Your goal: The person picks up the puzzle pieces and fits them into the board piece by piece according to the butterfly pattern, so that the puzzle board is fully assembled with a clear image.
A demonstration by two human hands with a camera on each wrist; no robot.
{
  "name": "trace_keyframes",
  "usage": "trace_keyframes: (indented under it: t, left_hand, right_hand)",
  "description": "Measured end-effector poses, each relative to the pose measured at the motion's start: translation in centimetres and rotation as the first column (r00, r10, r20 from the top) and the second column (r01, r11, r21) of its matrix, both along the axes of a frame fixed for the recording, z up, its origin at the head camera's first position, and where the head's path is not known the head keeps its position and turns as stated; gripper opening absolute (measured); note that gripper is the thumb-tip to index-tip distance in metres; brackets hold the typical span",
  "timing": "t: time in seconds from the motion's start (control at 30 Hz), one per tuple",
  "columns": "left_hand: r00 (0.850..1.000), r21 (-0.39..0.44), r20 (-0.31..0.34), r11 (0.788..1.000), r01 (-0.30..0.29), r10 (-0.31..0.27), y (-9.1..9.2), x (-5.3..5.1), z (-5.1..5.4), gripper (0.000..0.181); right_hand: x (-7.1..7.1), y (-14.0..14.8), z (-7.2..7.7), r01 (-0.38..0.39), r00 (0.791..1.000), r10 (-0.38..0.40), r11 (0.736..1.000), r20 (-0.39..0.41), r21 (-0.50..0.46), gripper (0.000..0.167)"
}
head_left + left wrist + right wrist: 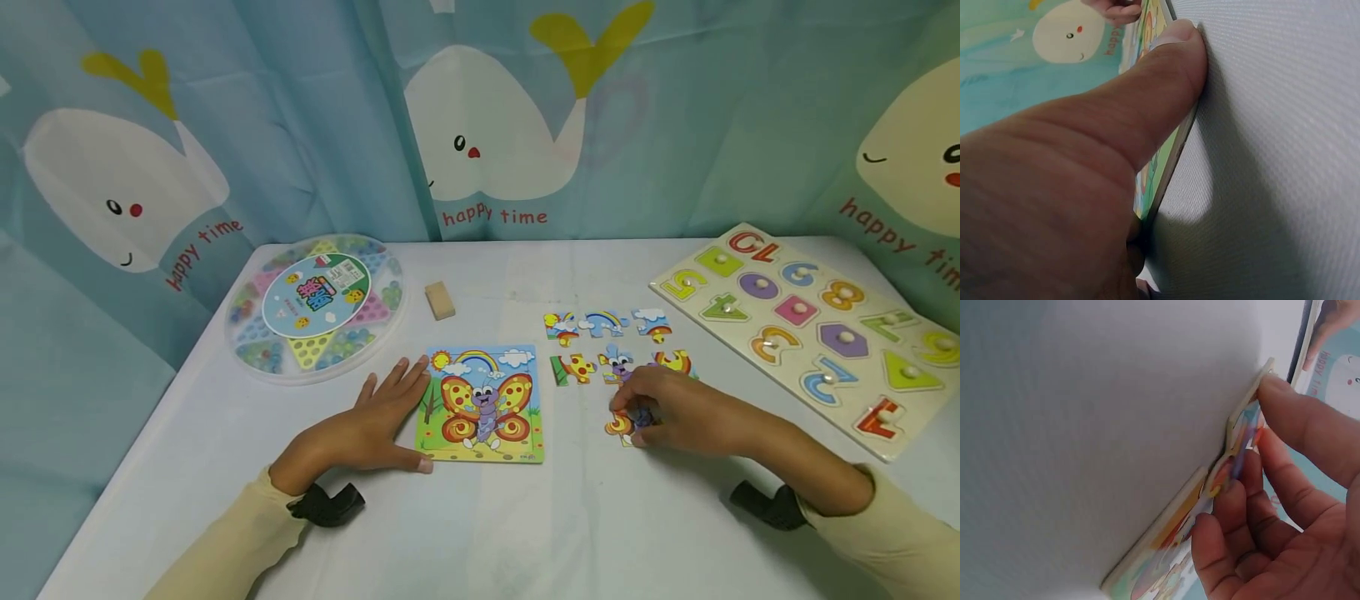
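Note:
A square butterfly puzzle board (483, 362) lies flat on the white table. My left hand (371, 425) rests at its left side with spread fingers, the thumb touching the lower left edge. To the right of the board, loose jigsaw pieces are set out in rows, among them a rainbow piece (602, 323) and a butterfly-wing piece (575, 369). Over the lowest row, my right hand (690, 412) pinches a jigsaw piece (618, 424) between thumb and fingers. The right wrist view has this jigsaw piece (1235, 450) low at the tabletop, beside another piece (1160, 544). My fingers hide part of the row.
A round bead case (315, 308) stands at the back left, with a small wooden block (439, 300) right of it. A number-and-shape peg board (813, 333) lies at the right. Behind the table hangs a blue whale-print curtain (322, 125).

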State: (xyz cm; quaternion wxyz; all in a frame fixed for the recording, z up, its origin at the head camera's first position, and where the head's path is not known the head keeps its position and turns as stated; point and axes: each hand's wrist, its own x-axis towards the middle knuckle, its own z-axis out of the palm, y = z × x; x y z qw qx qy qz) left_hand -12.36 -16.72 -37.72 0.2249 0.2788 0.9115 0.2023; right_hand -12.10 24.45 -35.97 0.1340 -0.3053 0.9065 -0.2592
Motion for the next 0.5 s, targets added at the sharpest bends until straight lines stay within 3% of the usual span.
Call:
trace_keyframes:
  t: [0.27,0.5]
  left_hand:
    - [1.000,0.002,-0.001,1.000,-0.002,0.002,0.03,0.10,0.13,0.114]
    - [1.000,-0.015,0.001,1.000,-0.008,0.008,0.13,0.02,0.09,0.114]
  right_hand:
    - [-0.37,-0.43,0.15,-0.002,0.998,0.006,0.999,0.067,-0.053,0.026]
    - [-0.53,-0.59,0.95,0.031,0.993,-0.030,1.000,0.115,-0.003,0.022]
